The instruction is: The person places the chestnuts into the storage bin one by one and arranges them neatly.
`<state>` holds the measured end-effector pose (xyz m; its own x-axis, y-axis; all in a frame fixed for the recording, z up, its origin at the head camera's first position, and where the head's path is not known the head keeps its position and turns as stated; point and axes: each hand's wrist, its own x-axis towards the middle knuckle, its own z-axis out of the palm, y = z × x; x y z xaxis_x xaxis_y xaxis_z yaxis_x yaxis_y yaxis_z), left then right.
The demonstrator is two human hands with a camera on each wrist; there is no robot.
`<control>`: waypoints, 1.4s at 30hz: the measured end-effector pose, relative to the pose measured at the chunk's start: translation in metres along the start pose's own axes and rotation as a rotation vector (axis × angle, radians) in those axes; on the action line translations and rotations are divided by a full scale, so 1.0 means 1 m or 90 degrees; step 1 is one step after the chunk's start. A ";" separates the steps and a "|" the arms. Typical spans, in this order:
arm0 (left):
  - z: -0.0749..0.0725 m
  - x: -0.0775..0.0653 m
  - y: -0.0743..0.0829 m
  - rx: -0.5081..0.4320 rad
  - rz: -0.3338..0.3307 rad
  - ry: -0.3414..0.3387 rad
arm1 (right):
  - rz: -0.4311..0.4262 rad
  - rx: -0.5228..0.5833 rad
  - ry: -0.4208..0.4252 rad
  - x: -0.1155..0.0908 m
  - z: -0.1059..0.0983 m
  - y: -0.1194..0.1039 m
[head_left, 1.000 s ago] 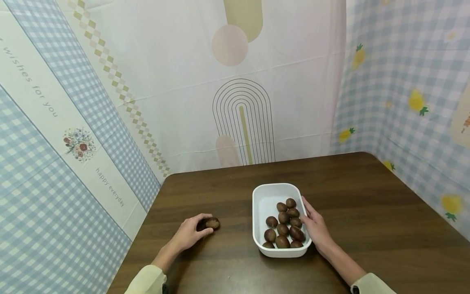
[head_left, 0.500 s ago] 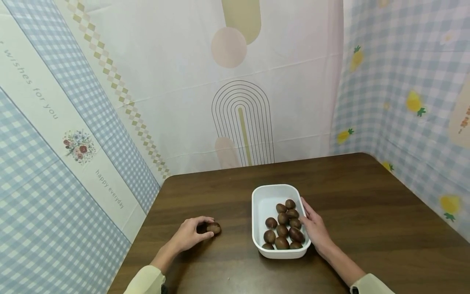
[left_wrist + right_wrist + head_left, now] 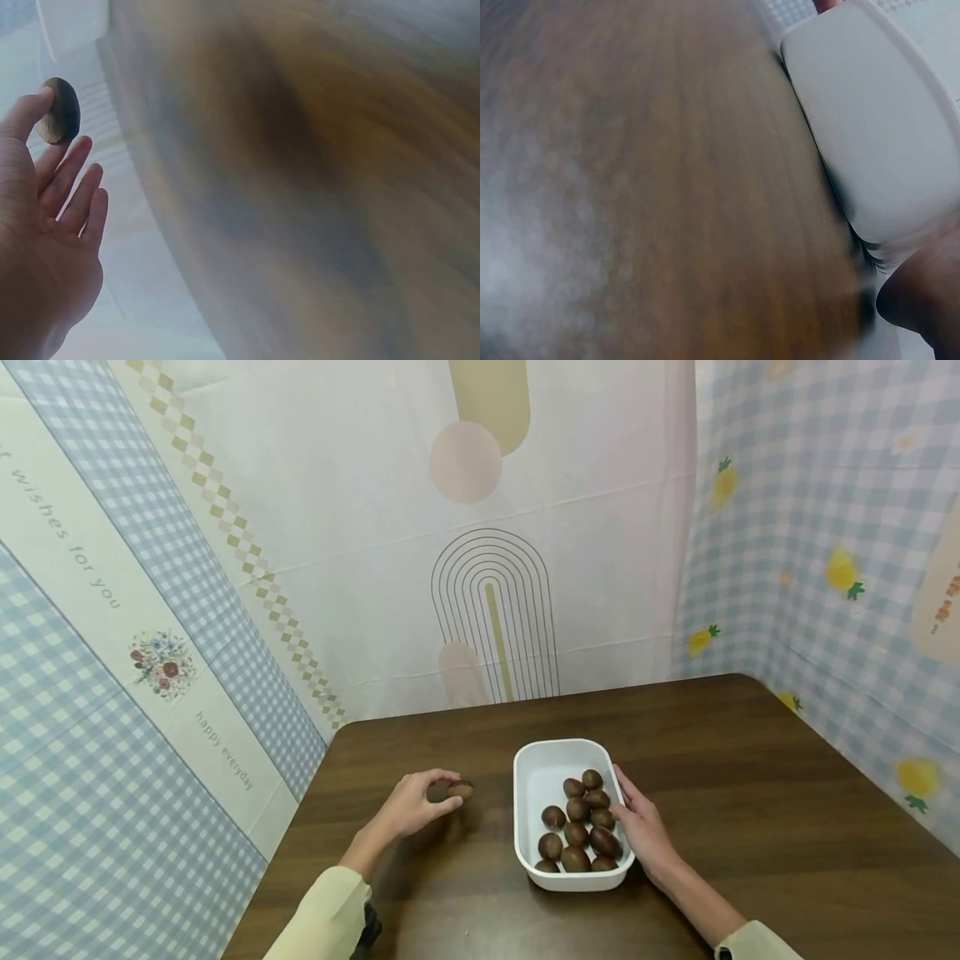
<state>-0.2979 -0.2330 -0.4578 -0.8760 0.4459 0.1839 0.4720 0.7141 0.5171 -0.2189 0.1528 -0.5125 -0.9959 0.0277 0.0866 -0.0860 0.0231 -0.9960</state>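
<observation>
In the head view my left hand (image 3: 414, 803) pinches a brown chestnut (image 3: 461, 790) between thumb and fingers, raised over the table to the left of a white container. The left wrist view shows the same chestnut (image 3: 61, 111) held at the tips of the thumb and index finger, the other fingers loosely extended. My right hand (image 3: 647, 828) holds the right side of the white rectangular container (image 3: 528, 777), thumb at the rim and fingers along the outer wall. Several chestnuts (image 3: 576, 835) lie inside it, mostly toward the near and right side.
The container stands on a dark wooden table (image 3: 712, 760). Patterned cloth hangs behind the table (image 3: 360, 610) and at both sides. In the right wrist view the container's outer wall (image 3: 877, 127) rises from the tabletop.
My left hand has lifted the chestnut off the table and moved it right and away from me, toward the container. My right hand and the container have stayed in place.
</observation>
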 end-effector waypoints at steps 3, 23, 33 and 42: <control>0.003 0.015 0.011 -0.004 0.009 0.018 | 0.001 0.003 0.001 -0.001 0.001 0.000; 0.053 0.078 0.075 0.069 0.123 -0.014 | 0.002 0.002 -0.005 0.000 0.005 -0.001; 0.070 0.088 0.086 0.176 0.148 -0.037 | 0.004 -0.004 -0.001 0.000 0.005 -0.002; 0.076 0.095 0.098 0.246 0.155 -0.071 | 0.007 0.026 -0.001 0.000 0.003 -0.002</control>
<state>-0.3275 -0.0796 -0.4532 -0.7290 0.6656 0.1598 0.6835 0.7205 0.1170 -0.2185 0.1495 -0.5109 -0.9968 0.0260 0.0755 -0.0760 -0.0173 -0.9970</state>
